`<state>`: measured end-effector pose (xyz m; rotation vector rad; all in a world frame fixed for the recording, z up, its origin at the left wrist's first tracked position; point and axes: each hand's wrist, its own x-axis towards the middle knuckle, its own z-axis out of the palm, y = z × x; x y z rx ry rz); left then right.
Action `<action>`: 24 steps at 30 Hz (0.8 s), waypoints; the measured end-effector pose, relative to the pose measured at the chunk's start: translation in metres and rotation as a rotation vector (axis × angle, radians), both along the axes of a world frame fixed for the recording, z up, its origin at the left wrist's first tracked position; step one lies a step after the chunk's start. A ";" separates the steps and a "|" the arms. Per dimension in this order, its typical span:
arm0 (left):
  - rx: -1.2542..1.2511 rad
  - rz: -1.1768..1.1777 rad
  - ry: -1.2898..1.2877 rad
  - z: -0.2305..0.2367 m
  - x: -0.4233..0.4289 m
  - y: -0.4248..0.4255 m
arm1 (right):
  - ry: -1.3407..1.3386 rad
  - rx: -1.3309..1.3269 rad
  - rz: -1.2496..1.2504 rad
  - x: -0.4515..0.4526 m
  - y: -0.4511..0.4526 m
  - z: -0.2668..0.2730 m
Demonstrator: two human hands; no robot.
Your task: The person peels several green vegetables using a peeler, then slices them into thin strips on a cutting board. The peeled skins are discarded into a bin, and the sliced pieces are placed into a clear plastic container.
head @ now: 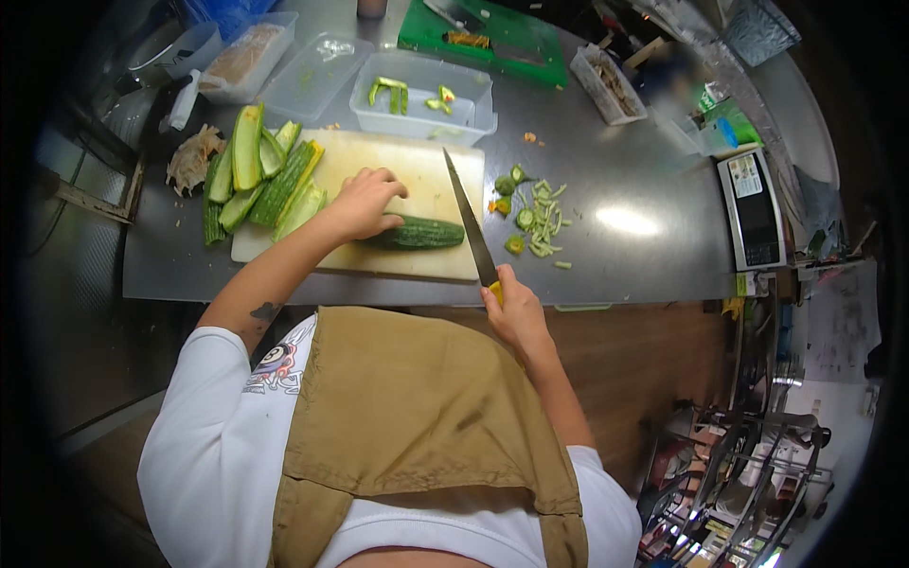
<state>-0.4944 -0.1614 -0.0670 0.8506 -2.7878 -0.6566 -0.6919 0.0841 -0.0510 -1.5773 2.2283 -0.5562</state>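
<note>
My right hand (517, 309) grips the yellow handle of a long kitchen knife (469, 206). Its blade points away from me, crossing the right edge of a white cutting board (426, 160). A dark green zucchini (426, 234) lies crosswise near the board's front, just left of the blade. Over its left end is my left hand (368, 202), fingers apart and thumb at the zucchini's skin; whether it presses is unclear. Several split, hollowed zucchini pieces (248, 160) are heaped on the board's left side and the steel beside it.
Zucchini ends and pale strips (543, 216) lie right of the board on the steel table (639, 263). Behind it stand a clear plastic container (424, 128) with green pieces and a plastic lid (312, 78). Farther back is a green cutting board (511, 42); a microwave (751, 209) stands right.
</note>
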 end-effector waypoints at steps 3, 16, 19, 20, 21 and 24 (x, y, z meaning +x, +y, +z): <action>-0.072 -0.181 -0.025 -0.007 -0.011 0.045 | 0.091 0.211 0.019 0.004 0.003 -0.002; -0.378 -0.100 -0.074 -0.027 -0.046 0.070 | 0.209 0.358 0.265 -0.028 -0.002 0.013; -0.246 -0.058 0.003 -0.026 -0.045 0.069 | 0.175 0.245 0.297 -0.029 -0.025 0.003; -0.186 -0.033 0.027 -0.026 -0.043 0.069 | 0.178 0.227 0.310 -0.029 -0.026 0.004; -0.162 -0.023 0.038 -0.026 -0.040 0.069 | 0.174 0.117 0.339 -0.029 -0.028 0.005; -0.120 0.015 0.075 -0.026 -0.036 0.071 | 0.204 0.492 0.304 -0.025 -0.025 0.013</action>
